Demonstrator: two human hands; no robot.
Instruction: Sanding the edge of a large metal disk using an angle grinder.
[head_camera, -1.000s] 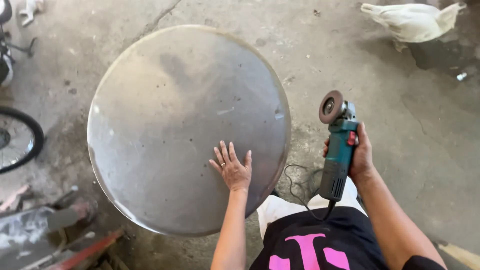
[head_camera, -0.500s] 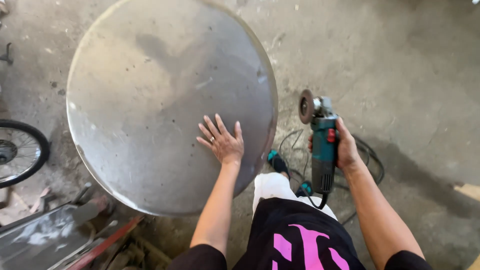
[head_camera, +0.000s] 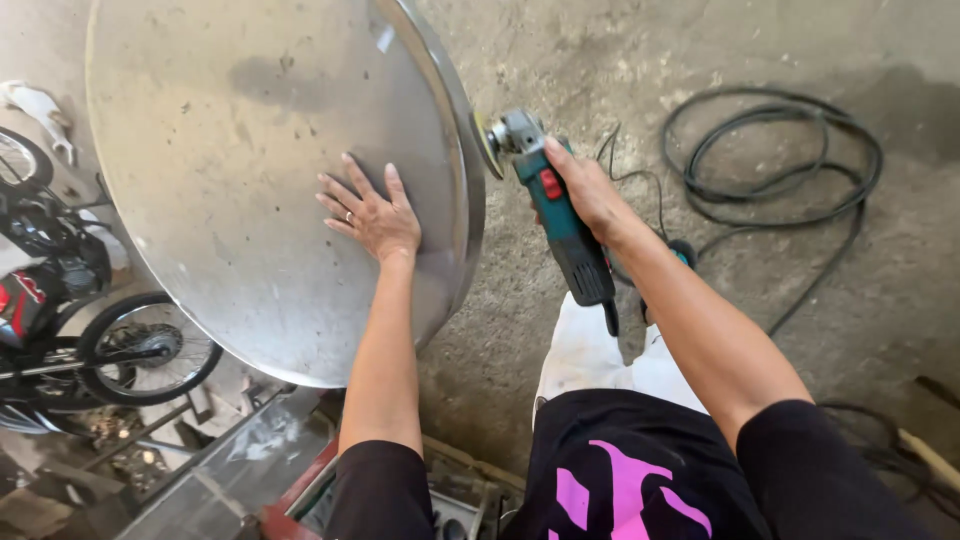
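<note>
I'm seeing the left hand (head_camera: 375, 215) w/ fingers (head_camera: 340, 195) spread wide & lying flat on the big round metal disc (head_camera: 250, 150), palm pressing its face near the right-hand rim; there's a ring on one finger. The right hand (head_camera: 590, 195) is wrapping its fingers (head_camera: 562, 160) tight around the body of the teal grinder (head_camera: 555, 215), which has a red switch on top. The grinder's wheel (head_camera: 487, 145) is sitting right at the disc's rim (head_camera: 468, 170), upper right side; can't tell if it's actually touching or just beside the edge. The disc is filling most of the upper left of the view, dull grey w/ stains & small specks, its lower edge hanging over the junk below. Both forearms are bare, black sleeves at the elbows, black top w/ a pink mark, white trousers (head_camera: 590, 360) showing under the grinder's tail end. A black cable (head_camera: 770, 150) is lying in loops on the concrete floor (head_camera: 640, 60) to the right, well apart from the disc. On the left a motorbike (head_camera: 60, 290) is standing, its spoked wheel (head_camera: 150, 348) just under the disc's lower-left edge. Bottom left, metal scrap & a red-edged frame (head_camera: 290, 490) are lying near my knees.
</note>
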